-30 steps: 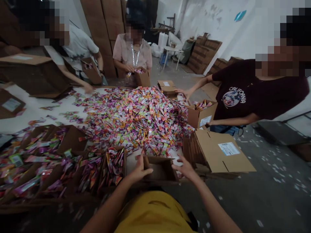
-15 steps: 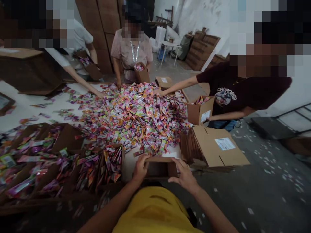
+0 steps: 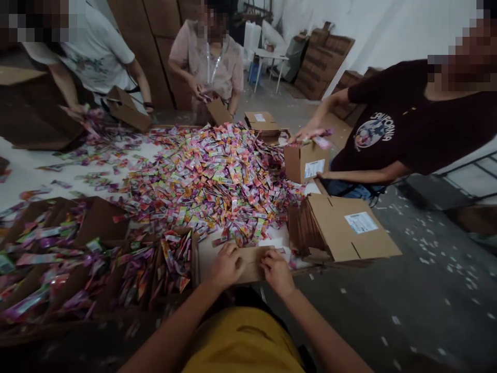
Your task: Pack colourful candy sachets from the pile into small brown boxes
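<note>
Left hand (image 3: 227, 265) and right hand (image 3: 277, 270), both spread flat, atop one cardboard box (image 3: 251, 260)

the white table (image 3: 23, 178) carried a big heap of colourful packets (image 3: 217, 176), open cartons (image 3: 101, 223) full of them, and a stack of flat cartons (image 3: 341, 228).

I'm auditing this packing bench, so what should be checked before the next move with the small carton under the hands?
1. Both hands on the small carton: ok, left hand and right hand press down on it.
2. Its top folded shut: ok, it seems.
3. Resting on the table, at the near edge: ok.
4. Contents: cannot tell, hidden.
5. Reach to the sachet pile just behind: ok, likely.
</note>
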The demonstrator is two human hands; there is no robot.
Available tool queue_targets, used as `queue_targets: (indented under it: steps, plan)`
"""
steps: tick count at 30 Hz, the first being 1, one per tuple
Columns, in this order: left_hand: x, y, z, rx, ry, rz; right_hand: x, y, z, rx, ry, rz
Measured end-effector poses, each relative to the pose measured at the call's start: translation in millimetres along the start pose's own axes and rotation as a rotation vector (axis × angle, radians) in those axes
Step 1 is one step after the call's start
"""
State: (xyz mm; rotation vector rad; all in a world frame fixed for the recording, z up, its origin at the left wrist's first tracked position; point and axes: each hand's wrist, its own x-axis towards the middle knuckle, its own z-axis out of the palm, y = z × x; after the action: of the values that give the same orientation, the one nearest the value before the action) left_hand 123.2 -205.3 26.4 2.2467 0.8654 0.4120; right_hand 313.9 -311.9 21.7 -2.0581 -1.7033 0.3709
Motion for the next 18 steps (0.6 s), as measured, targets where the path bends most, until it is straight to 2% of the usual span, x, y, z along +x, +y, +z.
queue_targets:
  steps: [3, 5, 9, 11, 13, 15, 16, 18]
  plan:
    - [7, 20, 11.6, 0.191, -0.044, -0.034, -1, -1, 11, -0.064, 0.000, -0.022]
    - [9, 24, 21.0, 0.277, -0.058, -0.032, -3, -1, 20, -0.078, 0.014, -0.036]
    - [8, 18, 27.4, 0.256, -0.113, 0.057, -11, -2, 32, -0.053, 0.100, -0.074]
    - [8, 13, 23.5, 0.200, -0.201, 0.130, -10, -1, 30, -0.006, 0.100, -0.068]
    - [10, 11, 16.7, 0.186, -0.306, 0.174, 0, 7, 22, 0.101, 0.042, -0.037]
    - [14, 10, 9.2, 0.185, -0.375, 0.145, 22, 23, 9, 0.336, -0.004, 0.080]
    - [15, 10, 6.1, 0.180, -0.361, 0.090, 36, 34, 3, 0.465, 0.004, 0.166]
    - [13, 9, 3.4, 0.149, -0.226, -0.119, 70, 59, -8, 0.655, 0.098, 0.351]
